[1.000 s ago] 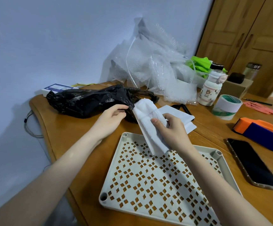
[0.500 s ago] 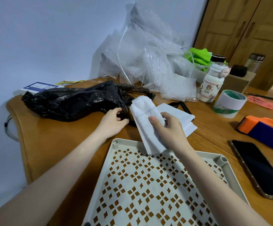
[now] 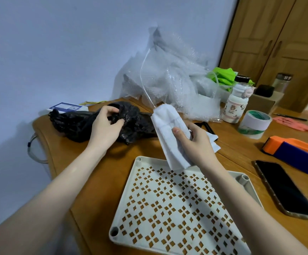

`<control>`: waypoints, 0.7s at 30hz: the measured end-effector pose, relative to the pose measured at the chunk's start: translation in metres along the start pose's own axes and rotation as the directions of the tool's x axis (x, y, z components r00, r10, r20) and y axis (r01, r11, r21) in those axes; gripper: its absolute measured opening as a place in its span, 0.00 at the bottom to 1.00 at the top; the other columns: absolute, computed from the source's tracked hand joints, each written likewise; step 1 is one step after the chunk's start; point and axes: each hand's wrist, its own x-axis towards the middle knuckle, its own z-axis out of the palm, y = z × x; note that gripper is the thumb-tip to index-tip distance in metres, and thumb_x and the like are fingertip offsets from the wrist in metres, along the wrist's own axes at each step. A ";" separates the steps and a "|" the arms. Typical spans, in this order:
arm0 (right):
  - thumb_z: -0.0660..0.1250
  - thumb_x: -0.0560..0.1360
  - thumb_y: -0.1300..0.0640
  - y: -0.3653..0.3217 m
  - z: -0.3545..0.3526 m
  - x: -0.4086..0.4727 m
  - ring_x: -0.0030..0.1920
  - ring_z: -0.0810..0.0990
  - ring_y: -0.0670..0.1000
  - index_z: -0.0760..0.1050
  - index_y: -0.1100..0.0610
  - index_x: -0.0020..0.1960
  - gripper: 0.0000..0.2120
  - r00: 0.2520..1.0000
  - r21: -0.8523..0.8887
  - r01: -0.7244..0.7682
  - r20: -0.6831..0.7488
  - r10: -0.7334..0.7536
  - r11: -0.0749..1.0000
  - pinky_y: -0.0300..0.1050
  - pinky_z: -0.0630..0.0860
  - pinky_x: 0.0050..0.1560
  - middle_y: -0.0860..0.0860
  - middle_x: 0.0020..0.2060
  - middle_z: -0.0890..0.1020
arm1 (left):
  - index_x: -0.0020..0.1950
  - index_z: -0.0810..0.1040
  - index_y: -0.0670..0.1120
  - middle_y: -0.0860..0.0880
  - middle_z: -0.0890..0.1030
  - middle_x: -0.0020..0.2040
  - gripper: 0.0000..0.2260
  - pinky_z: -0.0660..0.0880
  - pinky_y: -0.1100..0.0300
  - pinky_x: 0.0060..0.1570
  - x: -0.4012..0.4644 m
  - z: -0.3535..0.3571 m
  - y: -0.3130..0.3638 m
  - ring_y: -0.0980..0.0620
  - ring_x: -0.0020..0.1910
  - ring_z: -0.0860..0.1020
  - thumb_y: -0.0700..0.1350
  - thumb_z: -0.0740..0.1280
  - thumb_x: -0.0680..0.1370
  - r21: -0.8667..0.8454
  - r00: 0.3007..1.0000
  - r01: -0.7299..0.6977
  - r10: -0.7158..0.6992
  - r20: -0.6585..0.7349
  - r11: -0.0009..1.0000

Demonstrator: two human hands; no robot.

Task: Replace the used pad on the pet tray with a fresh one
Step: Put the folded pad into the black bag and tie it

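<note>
A white perforated pet tray (image 3: 177,208) lies on the wooden table in front of me, with no pad on its grid. My right hand (image 3: 195,142) grips a rolled-up white pad (image 3: 167,129) above the tray's far edge. My left hand (image 3: 104,126) pinches the crumpled black plastic bag (image 3: 72,124) that lies to the left of the pad. A folded white pad (image 3: 213,142) lies on the table behind my right hand, mostly hidden by it.
A heap of bubble wrap (image 3: 173,80) stands at the back. To the right are a white bottle (image 3: 236,105), a tape roll (image 3: 254,124), an orange and blue tape dispenser (image 3: 294,153) and a phone (image 3: 285,188). The table's left edge (image 3: 44,142) is close.
My left hand has moved up onto the black bag and now pinches its plastic. The rolled pad in my right hand is lifted a little higher.
</note>
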 end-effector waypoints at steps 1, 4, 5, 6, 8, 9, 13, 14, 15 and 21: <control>0.63 0.77 0.47 -0.004 -0.002 -0.003 0.47 0.79 0.52 0.76 0.56 0.53 0.13 1.000 -0.003 0.007 -0.004 -0.007 1.000 0.54 0.77 0.48 0.52 0.46 0.81 | 0.54 0.73 0.50 0.51 0.75 0.56 0.09 0.70 0.68 0.51 -0.002 -0.006 0.004 0.58 0.50 0.75 0.40 0.66 0.77 -0.027 1.000 -0.006 0.007 0.005 1.000; 0.63 0.77 0.46 -0.015 -0.008 -0.015 0.46 0.80 0.55 0.76 0.59 0.52 0.15 1.000 -0.016 0.029 -0.009 -0.029 0.999 0.59 0.77 0.49 0.55 0.45 0.82 | 0.53 0.74 0.52 0.49 0.78 0.57 0.10 0.73 0.68 0.48 -0.008 -0.021 0.016 0.59 0.46 0.79 0.37 0.61 0.79 -0.112 0.999 -0.023 0.027 0.032 0.993; 0.63 0.77 0.46 -0.018 -0.010 -0.019 0.45 0.80 0.55 0.76 0.59 0.52 0.15 0.999 -0.021 0.036 -0.007 -0.036 0.999 0.58 0.77 0.48 0.56 0.45 0.82 | 0.52 0.74 0.53 0.48 0.79 0.57 0.10 0.73 0.65 0.52 -0.011 -0.024 0.020 0.56 0.50 0.79 0.37 0.60 0.79 -0.113 0.998 -0.035 0.040 0.039 0.993; 0.63 0.77 0.47 -0.020 -0.012 -0.024 0.44 0.80 0.54 0.76 0.58 0.51 0.14 0.999 -0.024 0.045 -0.004 -0.045 0.999 0.57 0.76 0.47 0.56 0.44 0.82 | 0.52 0.75 0.53 0.48 0.79 0.57 0.11 0.72 0.64 0.55 -0.014 -0.026 0.025 0.54 0.54 0.77 0.37 0.59 0.80 -0.114 0.997 -0.052 0.057 0.046 0.992; 0.63 0.77 0.46 -0.025 -0.016 -0.032 0.44 0.80 0.55 0.75 0.57 0.51 0.14 0.998 -0.026 0.063 -0.002 -0.063 0.998 0.57 0.76 0.47 0.56 0.44 0.82 | 0.53 0.75 0.50 0.49 0.79 0.54 0.10 0.71 0.67 0.53 -0.023 -0.028 0.036 0.55 0.55 0.76 0.37 0.57 0.81 -0.131 0.992 -0.087 0.099 0.083 0.987; 0.63 0.77 0.46 -0.027 -0.018 -0.036 0.45 0.80 0.56 0.75 0.58 0.51 0.15 0.997 -0.028 0.073 -0.006 -0.073 0.997 0.58 0.76 0.47 0.56 0.45 0.82 | 0.54 0.75 0.49 0.50 0.79 0.52 0.10 0.71 0.70 0.51 -0.027 -0.029 0.041 0.56 0.53 0.76 0.38 0.56 0.82 -0.149 0.987 -0.105 0.122 0.104 0.983; 0.63 0.77 0.46 -0.035 -0.026 -0.049 0.46 0.79 0.56 0.75 0.59 0.53 0.16 0.993 -0.015 0.120 -0.017 -0.120 0.993 0.59 0.76 0.48 0.57 0.46 0.82 | 0.54 0.76 0.48 0.56 0.80 0.46 0.09 0.72 0.71 0.48 -0.041 -0.036 0.059 0.60 0.48 0.78 0.43 0.56 0.82 -0.181 0.956 -0.208 0.239 0.170 0.961; 0.63 0.77 0.46 -0.037 -0.027 -0.052 0.46 0.79 0.56 0.75 0.59 0.53 0.16 0.991 -0.011 0.132 -0.019 -0.133 0.991 0.58 0.76 0.48 0.56 0.45 0.82 | 0.54 0.76 0.49 0.57 0.80 0.46 0.08 0.72 0.69 0.49 -0.043 -0.038 0.060 0.59 0.49 0.78 0.45 0.57 0.82 -0.161 0.947 -0.224 0.254 0.196 0.961; 0.63 0.77 0.47 -0.038 -0.029 -0.054 0.45 0.79 0.55 0.75 0.59 0.52 0.15 0.989 -0.007 0.146 -0.020 -0.147 0.989 0.56 0.76 0.46 0.56 0.44 0.82 | 0.53 0.76 0.50 0.58 0.80 0.46 0.07 0.72 0.66 0.51 -0.045 -0.041 0.062 0.59 0.50 0.78 0.46 0.59 0.81 -0.147 0.937 -0.231 0.261 0.232 0.962; 0.63 0.78 0.50 -0.047 -0.036 -0.064 0.33 0.73 0.41 0.73 0.52 0.46 0.06 0.976 0.033 0.210 -0.068 -0.208 0.977 0.35 0.65 0.33 0.44 0.34 0.76 | 0.60 0.67 0.69 0.61 0.74 0.63 0.28 0.68 0.56 0.64 -0.063 -0.070 0.061 0.57 0.64 0.72 0.53 0.65 0.61 0.009 0.796 -0.344 0.286 0.533 0.939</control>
